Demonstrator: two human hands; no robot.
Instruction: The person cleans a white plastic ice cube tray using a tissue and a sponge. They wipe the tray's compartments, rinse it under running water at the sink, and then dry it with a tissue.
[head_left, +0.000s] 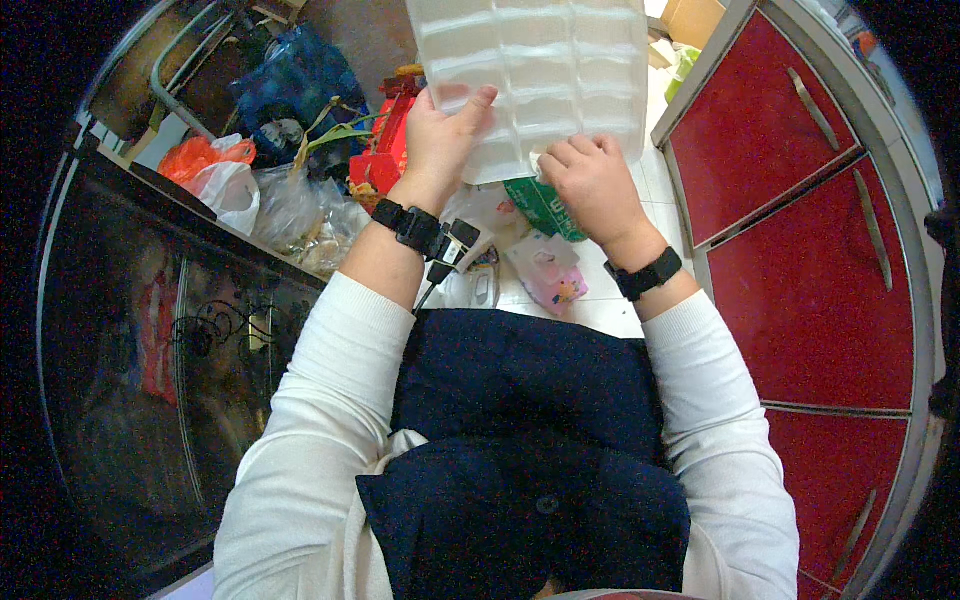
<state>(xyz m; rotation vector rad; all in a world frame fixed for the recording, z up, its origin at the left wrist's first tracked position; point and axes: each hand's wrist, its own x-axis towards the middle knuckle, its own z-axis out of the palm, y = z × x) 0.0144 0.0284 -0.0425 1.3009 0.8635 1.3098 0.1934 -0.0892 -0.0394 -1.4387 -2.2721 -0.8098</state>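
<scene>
A translucent white plastic tray (536, 90) with rows of rectangular compartments is held up before me, its far end cut off by the top of the picture. My left hand (442, 139) grips its left edge, thumb lying over the near face. At the tray's lower right, my right hand (592, 184) has its fingers curled against the surface. A bit of a white wad (535, 165), perhaps cloth or tissue, peeks out beside those fingers; most of it is hidden by the hand.
Red cabinet doors (810, 307) line the right side. On the left stands a glossy black cabinet (150, 360). Plastic bags (232, 195), a red box (382, 142), a green box (544, 206) and a pink packet (555, 281) lie beyond my lap, over a tiled floor (607, 300).
</scene>
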